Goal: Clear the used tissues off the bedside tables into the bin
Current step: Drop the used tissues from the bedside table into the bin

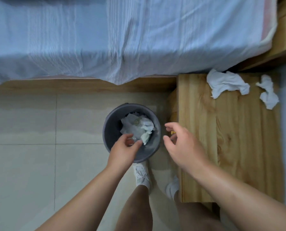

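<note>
A round grey bin point(113, 125) stands on the tiled floor beside the wooden bedside table point(230, 139). Crumpled white tissues point(137, 127) lie inside the bin. My left hand point(124, 149) hovers over the bin's near rim with loosely curled fingers and holds nothing. My right hand point(182, 144) hangs between the bin and the table's left edge, fingers relaxed and empty. Two crumpled tissues lie on the far end of the table: a large one point(225, 83) and a smaller one point(268, 92) to its right.
A bed with a pale blue sheet point(122, 39) fills the far side, its wooden frame meeting the table. My feet in white shoes point(142, 175) stand just behind the bin. Beige floor tiles point(30, 147) spread out to the left.
</note>
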A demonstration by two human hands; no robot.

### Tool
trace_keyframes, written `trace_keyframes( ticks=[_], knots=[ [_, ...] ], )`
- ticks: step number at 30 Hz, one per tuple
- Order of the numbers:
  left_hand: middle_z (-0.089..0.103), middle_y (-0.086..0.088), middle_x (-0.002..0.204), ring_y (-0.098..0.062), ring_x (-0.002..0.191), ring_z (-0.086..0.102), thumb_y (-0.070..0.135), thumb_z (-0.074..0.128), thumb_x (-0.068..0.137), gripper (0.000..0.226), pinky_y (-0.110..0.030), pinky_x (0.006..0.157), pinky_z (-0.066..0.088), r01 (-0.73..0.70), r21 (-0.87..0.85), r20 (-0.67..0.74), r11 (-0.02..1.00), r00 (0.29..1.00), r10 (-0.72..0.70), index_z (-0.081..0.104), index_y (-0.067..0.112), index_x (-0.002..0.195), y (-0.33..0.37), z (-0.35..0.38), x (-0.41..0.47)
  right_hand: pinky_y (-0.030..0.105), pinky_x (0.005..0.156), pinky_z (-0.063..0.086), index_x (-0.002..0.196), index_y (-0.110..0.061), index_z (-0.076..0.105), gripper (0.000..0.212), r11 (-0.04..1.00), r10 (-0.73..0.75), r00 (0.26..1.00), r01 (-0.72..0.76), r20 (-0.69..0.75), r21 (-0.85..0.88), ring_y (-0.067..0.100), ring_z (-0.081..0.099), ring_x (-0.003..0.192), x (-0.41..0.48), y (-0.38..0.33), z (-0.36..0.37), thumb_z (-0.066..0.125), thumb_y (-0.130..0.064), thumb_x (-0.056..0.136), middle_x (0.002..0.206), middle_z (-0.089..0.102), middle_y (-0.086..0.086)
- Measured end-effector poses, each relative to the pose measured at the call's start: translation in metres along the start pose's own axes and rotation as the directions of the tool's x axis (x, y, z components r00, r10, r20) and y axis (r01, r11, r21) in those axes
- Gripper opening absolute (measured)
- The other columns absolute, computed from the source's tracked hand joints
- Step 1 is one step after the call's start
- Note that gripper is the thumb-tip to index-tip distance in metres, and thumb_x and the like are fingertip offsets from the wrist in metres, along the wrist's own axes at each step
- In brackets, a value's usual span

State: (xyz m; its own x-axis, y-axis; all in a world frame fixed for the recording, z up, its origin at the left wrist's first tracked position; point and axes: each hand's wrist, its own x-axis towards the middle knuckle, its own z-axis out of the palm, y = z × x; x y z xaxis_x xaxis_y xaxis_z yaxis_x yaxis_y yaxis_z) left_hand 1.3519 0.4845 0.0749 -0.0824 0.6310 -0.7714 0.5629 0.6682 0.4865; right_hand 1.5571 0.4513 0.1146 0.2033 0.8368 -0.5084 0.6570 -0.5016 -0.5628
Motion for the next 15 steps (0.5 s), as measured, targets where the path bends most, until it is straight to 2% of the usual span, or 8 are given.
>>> trace_keyframes(
  ticks=[1, 3, 5, 6, 9, 11, 13, 15],
  knots=[
    [0.073, 0.011, 0.116, -0.014, 0.099, 0.072, 0.047, 0.076, 0.091, 0.052, -0.042, 0.079, 0.064, -0.056, 0.023, 0.002, 0.998, 0.998, 0.056, 0.061, 0.031, 0.139, 0.014, 0.007, -0.001, 0.026, 0.077, 0.045, 0.134, -0.029, 0.062, 0.036, 1.000, 0.016, 0.999, -0.015, -0.044, 0.007, 0.010, 0.065, 0.100, 0.000, 0.008, -0.015, 0.063, -0.033, 0.098, 0.121, 0.070, -0.012],
    [0.069, 0.021, 0.111, 0.000, 0.096, 0.068, 0.049, 0.075, 0.092, 0.052, -0.029, 0.077, 0.058, -0.184, 0.093, 0.020, 0.979, 0.983, 0.183, 0.058, 0.037, 0.140, 0.047, 0.025, -0.006, 0.025, 0.072, 0.044, 0.129, -0.029, 0.065, 0.032, 0.999, 0.054, 0.987, -0.053, -0.153, 0.006, 0.014, 0.066, 0.097, 0.003, 0.029, -0.048, 0.064, -0.031, 0.097, 0.111, 0.069, -0.011],
    [0.066, 0.024, 0.114, 0.009, 0.098, 0.062, 0.050, 0.073, 0.094, 0.051, -0.023, 0.080, 0.053, -0.323, 0.153, 0.040, 0.934, 0.946, 0.320, 0.057, 0.039, 0.141, 0.081, 0.044, -0.011, 0.023, 0.065, 0.043, 0.126, -0.030, 0.065, 0.029, 0.995, 0.099, 0.960, -0.098, -0.261, 0.017, 0.014, 0.066, 0.094, 0.008, 0.052, -0.083, 0.064, -0.030, 0.096, 0.104, 0.065, -0.015],
    [0.065, 0.024, 0.119, 0.009, 0.101, 0.061, 0.051, 0.072, 0.095, 0.052, -0.023, 0.083, 0.052, -0.393, 0.196, 0.054, 0.898, 0.919, 0.391, 0.056, 0.039, 0.142, 0.099, 0.055, -0.012, 0.023, 0.066, 0.046, 0.125, -0.030, 0.065, 0.029, 0.994, 0.112, 0.943, -0.110, -0.314, 0.024, 0.014, 0.066, 0.095, 0.010, 0.064, -0.100, 0.064, -0.030, 0.096, 0.105, 0.065, -0.014],
    [0.060, 0.011, 0.137, -0.008, 0.122, 0.057, 0.052, 0.068, 0.097, 0.053, -0.035, 0.095, 0.054, -0.564, 0.378, 0.123, 0.734, 0.816, 0.564, 0.053, 0.037, 0.146, 0.152, 0.092, -0.016, 0.038, 0.088, 0.055, 0.129, -0.023, 0.065, 0.035, 0.992, 0.123, 0.879, -0.122, -0.461, 0.032, 0.023, 0.065, 0.106, 0.018, 0.097, -0.145, 0.066, -0.023, 0.094, 0.118, 0.071, -0.001],
    [0.056, 0.004, 0.143, -0.020, 0.134, 0.051, 0.051, 0.067, 0.097, 0.054, -0.043, 0.100, 0.053, -0.634, 0.483, 0.176, 0.605, 0.746, 0.642, 0.053, 0.037, 0.148, 0.183, 0.116, -0.018, 0.040, 0.099, 0.050, 0.130, -0.014, 0.067, 0.040, 0.993, 0.099, 0.806, -0.119, -0.584, 0.004, 0.030, 0.062, 0.113, 0.022, 0.114, -0.166, 0.069, -0.014, 0.090, 0.124, 0.072, 0.007],
    [0.051, 0.002, 0.150, -0.026, 0.139, 0.046, 0.049, 0.068, 0.097, 0.057, -0.047, 0.100, 0.052, -0.692, 0.535, 0.240, 0.485, 0.675, 0.698, 0.051, 0.037, 0.149, 0.208, 0.140, -0.019, 0.039, 0.102, 0.045, 0.130, -0.010, 0.067, 0.043, 0.989, 0.087, 0.766, -0.141, -0.636, -0.035, 0.035, 0.061, 0.116, 0.029, 0.127, -0.182, 0.071, -0.010, 0.086, 0.128, 0.071, 0.010],
    [0.043, -0.001, 0.160, -0.030, 0.145, 0.041, 0.046, 0.069, 0.096, 0.062, -0.050, 0.100, 0.053, -0.721, 0.579, 0.290, 0.382, 0.619, 0.730, 0.047, 0.036, 0.153, 0.225, 0.163, -0.017, 0.040, 0.101, 0.042, 0.131, -0.010, 0.067, 0.046, 0.981, 0.091, 0.788, -0.177, -0.609, -0.083, 0.037, 0.061, 0.116, 0.038, 0.141, -0.193, 0.072, -0.019, 0.087, 0.128, 0.069, 0.010]
  ],
)
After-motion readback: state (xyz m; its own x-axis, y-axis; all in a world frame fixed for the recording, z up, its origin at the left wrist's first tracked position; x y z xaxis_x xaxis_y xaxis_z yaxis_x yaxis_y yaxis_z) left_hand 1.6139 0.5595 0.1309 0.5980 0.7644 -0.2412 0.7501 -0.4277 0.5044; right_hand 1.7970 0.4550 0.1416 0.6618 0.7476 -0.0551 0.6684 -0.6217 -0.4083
